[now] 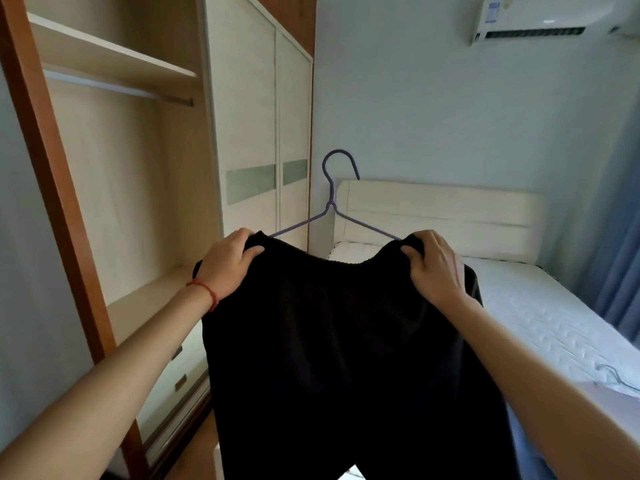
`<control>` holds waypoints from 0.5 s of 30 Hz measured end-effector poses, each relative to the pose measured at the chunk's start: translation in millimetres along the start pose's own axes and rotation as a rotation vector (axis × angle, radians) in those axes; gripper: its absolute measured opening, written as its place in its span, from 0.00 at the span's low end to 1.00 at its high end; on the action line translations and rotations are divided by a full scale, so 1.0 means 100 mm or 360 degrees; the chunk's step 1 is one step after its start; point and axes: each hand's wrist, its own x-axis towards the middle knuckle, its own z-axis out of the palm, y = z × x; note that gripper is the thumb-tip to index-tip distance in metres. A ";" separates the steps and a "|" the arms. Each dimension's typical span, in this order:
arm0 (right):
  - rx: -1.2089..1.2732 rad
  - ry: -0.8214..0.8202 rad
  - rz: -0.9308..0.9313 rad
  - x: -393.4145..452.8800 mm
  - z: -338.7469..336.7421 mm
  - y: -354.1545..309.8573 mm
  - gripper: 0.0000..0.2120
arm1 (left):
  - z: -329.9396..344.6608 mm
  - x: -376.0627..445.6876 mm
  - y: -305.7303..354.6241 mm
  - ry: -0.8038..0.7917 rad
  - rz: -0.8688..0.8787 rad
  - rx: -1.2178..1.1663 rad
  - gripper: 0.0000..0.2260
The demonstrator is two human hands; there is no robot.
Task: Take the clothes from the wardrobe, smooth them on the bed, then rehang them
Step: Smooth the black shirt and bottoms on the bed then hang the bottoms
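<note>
You hold a black soft fabric garment (346,341) in the air in front of you, between the open wooden wardrobe (114,188) on your left and the bed with white quilted mattress (540,306) on your right; it touches neither of them. Your left hand (227,268) grasps its upper left corner and your right hand (434,265) grasps its upper right corner; the fingers (254,250) of both hands are curled over the top edge and pinch the cloth, so both are clenched on the garment. A thin purple wire hanger (334,202) stands up behind the top edge, and its two arms go down into the cloth at your hands; it seems the garment is on the hanger, but I cannot tell how well it sits.

I judge the garment is light and limp; it will not keep a shape alone and it sags in the middle between your hands; the cloth looks matt, so probably it does not slip easily. To carry it, the best place to take hold is the hanger neck below the hook, or the two upper corners as now.

The garment is plain black, without a visible pattern, wide at the top and hanging long below the picture edge; the metal rail (117,86) in the wardrobe is bare.
</note>
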 end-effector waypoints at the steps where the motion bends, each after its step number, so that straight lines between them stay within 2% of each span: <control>1: -0.0024 -0.0049 -0.0033 -0.02 0.13 0.07 0.14 | 0.11 0.01 -0.11 -0.0032 -0.0043 -0.0024 0.13; 3: -0.0070 -0.0169 -0.0078 -0.05 0.42 0.23 0.17 | 0.35 0.05 -0.34 -0.0092 -0.0124 -0.0063 0.12; 9: -0.0074 -0.0503 0.0053 0.06 1.37 0.74 0.12 | 1.19 0.43 -1.09 -0.0321 -0.0217 -0.0044 0.12; 15: -0.0062 -0.0567 0.0289 0.46 2.12 1.18 0.12 | 2.04 1.19 -1.62 -0.0535 -0.0169 -0.0023 0.13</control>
